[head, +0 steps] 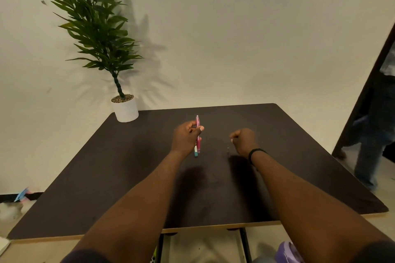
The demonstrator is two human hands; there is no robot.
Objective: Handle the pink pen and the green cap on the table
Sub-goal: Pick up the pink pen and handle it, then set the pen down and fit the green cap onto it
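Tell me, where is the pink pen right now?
In the head view, the pink pen is held roughly upright in the left hand, above the middle of the dark table, with the closed right hand beside it.

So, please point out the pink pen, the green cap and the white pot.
pink pen (pixel 197 119), head view, upper barrel above the thumb.
green cap (pixel 195 152), head view, its teal lower end.
white pot (pixel 125 111), head view, front wall.

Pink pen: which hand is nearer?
Left. The left hand grips the pink pen in its fingers; the right hand is a closed fist apart, to the pen's right.
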